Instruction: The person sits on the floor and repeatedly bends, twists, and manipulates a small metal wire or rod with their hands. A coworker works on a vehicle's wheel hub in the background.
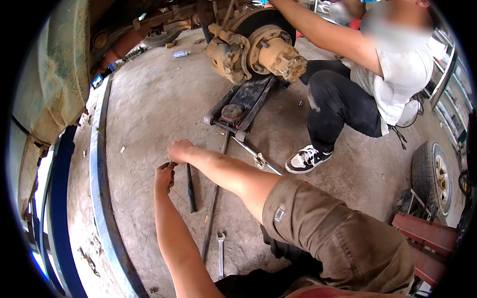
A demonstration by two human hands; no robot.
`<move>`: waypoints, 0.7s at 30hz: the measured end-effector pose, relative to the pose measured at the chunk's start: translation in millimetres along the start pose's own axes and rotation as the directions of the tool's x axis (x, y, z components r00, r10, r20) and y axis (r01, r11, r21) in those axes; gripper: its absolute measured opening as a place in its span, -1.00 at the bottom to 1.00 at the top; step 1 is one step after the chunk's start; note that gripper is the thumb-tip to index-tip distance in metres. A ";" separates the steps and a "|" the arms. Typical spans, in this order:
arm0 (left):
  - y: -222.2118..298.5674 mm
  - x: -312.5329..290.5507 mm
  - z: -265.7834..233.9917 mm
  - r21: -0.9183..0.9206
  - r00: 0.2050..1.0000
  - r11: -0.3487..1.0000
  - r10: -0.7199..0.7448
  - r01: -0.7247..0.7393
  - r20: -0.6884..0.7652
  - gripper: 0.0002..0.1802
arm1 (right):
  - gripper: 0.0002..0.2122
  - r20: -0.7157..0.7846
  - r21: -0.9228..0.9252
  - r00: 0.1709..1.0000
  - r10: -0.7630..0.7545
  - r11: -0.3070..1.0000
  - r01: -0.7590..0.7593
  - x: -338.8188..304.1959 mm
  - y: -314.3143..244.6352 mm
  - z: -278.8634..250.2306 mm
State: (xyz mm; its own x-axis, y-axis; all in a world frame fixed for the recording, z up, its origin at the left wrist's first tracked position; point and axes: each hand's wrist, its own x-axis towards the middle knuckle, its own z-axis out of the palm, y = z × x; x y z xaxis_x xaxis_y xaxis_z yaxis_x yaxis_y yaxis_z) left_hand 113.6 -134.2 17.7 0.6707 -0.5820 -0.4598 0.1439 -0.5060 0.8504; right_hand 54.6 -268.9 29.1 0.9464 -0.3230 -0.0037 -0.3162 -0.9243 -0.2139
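Observation:
My left hand and my right hand are close together above the concrete floor, both with fingers closed. A small thing seems to be pinched between them, but my fingers hide most of it. From my left hand a thin wire-like strand trails down to the right. Just beyond it a black-handled tool lies on the floor, its upper end hidden behind my right hand. A combination wrench lies nearer to me, beside a long metal bar that runs toward the floor jack.
A rusty wheel hub sits over the jack. On the right another person squats, one arm reaching to the vehicle. A metal rod lies by their shoe. A tyre leans at right; a steel rail runs along the left.

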 end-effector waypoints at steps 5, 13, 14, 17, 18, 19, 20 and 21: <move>9.6 8.9 9.8 -0.164 0.996 0.982 0.086 -0.089 -0.029 -0.74 | -0.77 -0.144 0.555 0.974 0.173 0.830 -0.066 17.2 17.7 9.7; 10.5 -0.1 1.9 -0.344 0.991 0.936 0.107 -0.075 0.076 -0.74 | -0.79 -0.218 0.804 0.954 0.207 0.592 0.056 31.5 22.3 26.9; 5.9 1.7 -1.8 -0.356 0.989 0.931 0.121 -0.084 0.083 -0.75 | -0.79 -0.202 0.838 0.955 0.218 0.543 0.053 33.0 17.2 30.8; 10.1 10.2 4.4 -0.367 0.981 0.923 0.165 -0.118 0.098 -0.75 | -0.78 -0.202 0.882 0.935 0.290 0.468 0.046 41.7 24.7 36.3; 15.9 10.6 14.0 -0.350 0.983 0.929 0.160 -0.119 0.093 -0.75 | -0.78 -0.144 0.922 0.933 0.331 0.386 0.005 43.0 33.9 38.0; -3.8 10.6 -8.7 -0.334 0.993 0.937 0.112 -0.100 0.019 -0.75 | -0.78 0.016 0.978 0.950 0.313 0.191 -0.079 39.0 -1.8 42.2; -2.8 9.8 -9.2 -0.353 0.993 0.929 0.118 -0.109 0.005 -0.75 | -0.78 0.033 0.976 0.948 0.315 0.193 -0.098 40.0 -3.4 39.5; 13.9 12.6 13.6 -0.350 0.989 0.929 0.145 -0.122 0.039 -0.75 | -0.80 -0.006 0.988 0.932 0.362 0.145 -0.050 44.4 24.1 36.4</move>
State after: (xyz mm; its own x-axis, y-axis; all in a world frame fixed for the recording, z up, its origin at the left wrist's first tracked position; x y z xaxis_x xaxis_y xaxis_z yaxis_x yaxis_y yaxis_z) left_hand 114.2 -157.2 20.3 0.6558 -0.6734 -0.3413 0.3065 -0.1757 0.9355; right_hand 91.4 -298.2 -11.8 0.7674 -0.6367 -0.0752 -0.0283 0.0835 -0.9961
